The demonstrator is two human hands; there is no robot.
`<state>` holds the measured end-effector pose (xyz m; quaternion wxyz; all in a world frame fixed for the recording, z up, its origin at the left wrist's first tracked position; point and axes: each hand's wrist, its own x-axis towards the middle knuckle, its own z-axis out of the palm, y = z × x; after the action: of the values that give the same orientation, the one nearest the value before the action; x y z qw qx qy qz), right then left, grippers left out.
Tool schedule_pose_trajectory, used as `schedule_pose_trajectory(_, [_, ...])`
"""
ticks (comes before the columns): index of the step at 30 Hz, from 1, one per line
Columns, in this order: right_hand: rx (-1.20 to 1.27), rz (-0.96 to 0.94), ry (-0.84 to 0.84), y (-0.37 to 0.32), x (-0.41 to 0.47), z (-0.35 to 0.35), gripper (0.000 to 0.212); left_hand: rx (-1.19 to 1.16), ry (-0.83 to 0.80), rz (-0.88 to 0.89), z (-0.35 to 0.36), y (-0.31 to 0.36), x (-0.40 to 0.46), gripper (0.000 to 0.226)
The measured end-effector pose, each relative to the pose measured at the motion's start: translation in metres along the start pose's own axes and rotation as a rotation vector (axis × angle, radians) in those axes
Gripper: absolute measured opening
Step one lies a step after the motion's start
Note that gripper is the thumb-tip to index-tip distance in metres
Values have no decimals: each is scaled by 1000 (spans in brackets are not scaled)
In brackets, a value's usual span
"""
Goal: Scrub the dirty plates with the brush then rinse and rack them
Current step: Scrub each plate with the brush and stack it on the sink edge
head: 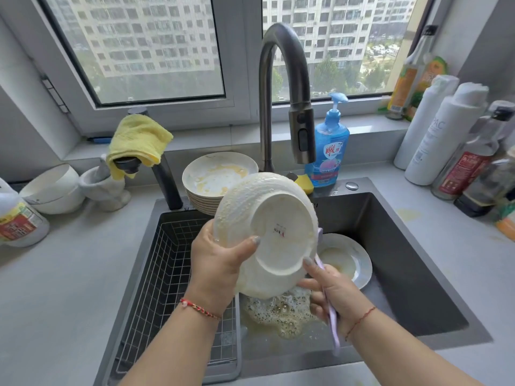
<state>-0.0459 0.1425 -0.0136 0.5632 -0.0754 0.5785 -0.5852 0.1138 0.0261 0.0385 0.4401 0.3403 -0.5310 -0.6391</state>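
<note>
Rack waits at the sink's left; left hand fingers clamp the soapy plate over the basin, right hand clutching the brush. Slick, breakable china — I'd grip rim and foot-ring firmly.

A held plate sits over the sink centre. Stacked plates stand at 11 o'clock behind it, the tap at 12, soap bottle at 1, another plate at 3 in the sink, rack at 8.
</note>
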Motion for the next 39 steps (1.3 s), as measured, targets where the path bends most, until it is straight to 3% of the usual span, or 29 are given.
schedule_pose_trajectory(4, [67,-117,-31,-3,-1,0,62,-66,-31,-20,3,-3,-3,67])
schedule_pose_trajectory(9, [-195,-202,12,-24,-6,-14,69,-28,-98,-108,-5,-5,-2,75])
schedule_pose_trajectory(15, [-660,-306,54,-63,-3,-25,49,281,-181,-182,-10,3,4,73])
schedule_pose_trajectory(20, [-839,-379,44,-73,-2,-24,53,534,-264,-140,-5,8,1,55])
schedule_pose_trajectory(24, [-871,-421,106,-66,-1,-25,46,598,-231,-73,-3,9,-1,44])
schedule_pose_trajectory(29, [-733,-422,219,-59,-7,-34,24,733,-143,37,-4,12,-3,39])
schedule_pose_trajectory(34, [-753,-366,243,-47,-12,-36,22,825,-114,84,-4,13,-2,38])
schedule_pose_trajectory(39, [-798,-486,191,-50,-33,-13,29,895,-153,75,1,12,-1,34])
